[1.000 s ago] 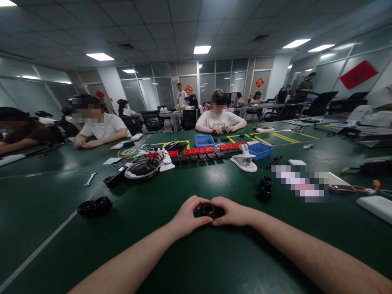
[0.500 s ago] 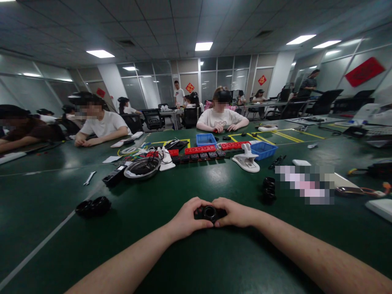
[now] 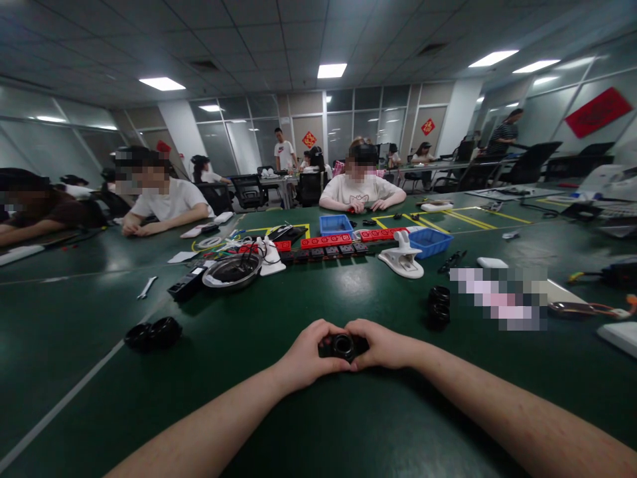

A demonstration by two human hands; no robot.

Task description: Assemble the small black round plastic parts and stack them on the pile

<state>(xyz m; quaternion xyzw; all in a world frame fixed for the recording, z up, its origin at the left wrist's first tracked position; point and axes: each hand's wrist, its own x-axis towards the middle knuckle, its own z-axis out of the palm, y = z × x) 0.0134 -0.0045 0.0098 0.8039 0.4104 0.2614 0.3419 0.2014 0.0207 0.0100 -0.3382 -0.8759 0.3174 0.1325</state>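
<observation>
A glossy black part with a round hole point(image 3: 343, 345) rests low over the table between my two hands, its hole facing me. My left hand point(image 3: 309, 350) curls around its left side, thumb in front and fingers behind. Around the right side wraps my right hand point(image 3: 382, 344), and the fingertips and thumbs of both hands meet. Much of the part is hidden by the fingers. A pair of black rings point(image 3: 153, 334) lies to the left, and another black ring pair point(image 3: 439, 305) stands to the right.
Across the green table point(image 3: 279, 305) are a metal bowl with cables point(image 3: 232, 272), red sockets point(image 3: 326, 241), a white clamp base point(image 3: 402, 257), blue trays point(image 3: 428, 243) and a wrench point(image 3: 147, 287). A co-worker point(image 3: 361, 189) sits opposite; another person point(image 3: 169, 199) sits at left.
My hands keep the same grip on the black part. The view has shifted very slightly, and a standing person in the background has moved left.
</observation>
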